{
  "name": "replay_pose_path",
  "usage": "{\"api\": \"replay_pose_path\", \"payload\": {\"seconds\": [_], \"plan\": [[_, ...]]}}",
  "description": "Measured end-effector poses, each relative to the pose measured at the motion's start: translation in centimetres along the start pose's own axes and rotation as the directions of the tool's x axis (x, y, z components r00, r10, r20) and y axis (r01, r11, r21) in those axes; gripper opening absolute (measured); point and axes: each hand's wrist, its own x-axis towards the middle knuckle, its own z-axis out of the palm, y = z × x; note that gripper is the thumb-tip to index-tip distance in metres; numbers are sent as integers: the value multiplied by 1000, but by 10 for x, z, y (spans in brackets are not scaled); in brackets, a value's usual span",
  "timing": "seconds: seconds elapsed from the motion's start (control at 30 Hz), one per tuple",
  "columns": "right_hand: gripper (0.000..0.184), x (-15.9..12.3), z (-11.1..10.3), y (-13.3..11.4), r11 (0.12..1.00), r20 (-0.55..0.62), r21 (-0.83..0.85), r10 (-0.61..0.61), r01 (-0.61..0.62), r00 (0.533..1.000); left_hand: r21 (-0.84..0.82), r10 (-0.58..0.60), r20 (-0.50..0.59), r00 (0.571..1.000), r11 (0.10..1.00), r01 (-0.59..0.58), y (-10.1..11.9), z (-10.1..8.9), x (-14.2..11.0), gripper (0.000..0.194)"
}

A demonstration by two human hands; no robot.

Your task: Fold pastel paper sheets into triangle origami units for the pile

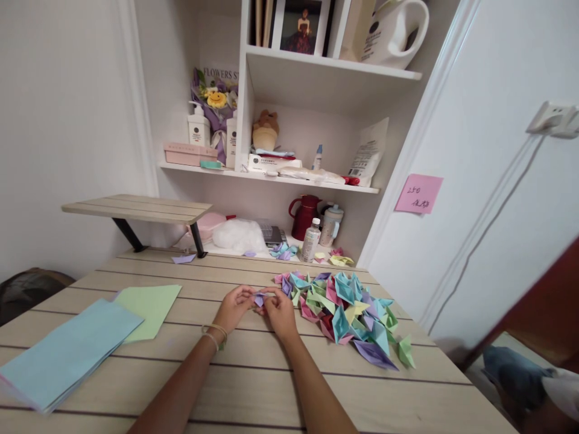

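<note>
One left hand (233, 308) and one right hand (281, 311) share one purple origami piece (259, 299). From them, at three o'clock: one heap of origami pieces (340, 325), overlapping beyond counting. At nine: one blue paper stack (75, 346), one green paper pile (154, 304). At ten: one riser (136, 208), two legs (198, 239) visible. At one o'clock: one red vacuum jug (306, 218), one capped bottle (310, 242). At two: one pink sticky note (418, 196).

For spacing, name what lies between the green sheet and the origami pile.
The head view shows the left hand and right hand holding purple paper.
</note>
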Motion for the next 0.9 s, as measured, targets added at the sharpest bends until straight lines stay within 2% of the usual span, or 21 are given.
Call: {"api": "replay_pose_path", "payload": {"seconds": [0.2,0.37,0.5,0.57,0.7,0.9], "plan": [[18,0,0,-7,1000,-36,16,0,0,999,-19,-30,3,1000,999,30,0,-3,0,19],[21,1,0,-1,1000,-43,-24,1,-2,999,-4,-46,-1,999,999,46,0,-3,0,21],[32,1,-1,1,999,-17,-20,-31,30,999,3,2,-76,997,1000,-2,-3,-2,2,25],[30,1,-1,0,996,-18,-69,-62,60,998,16,26,-92,995,1000,-24,-4,-2,2,28],[16,2,-3,-1,958,-33,-250,-153,140,988,89,49,-52,997,995,-44,-4,-2,2,24],[19,2,-5,0,885,-81,-411,-276,220,958,292,176,-24,984,943,-161,-1,-4,1,19]]}}
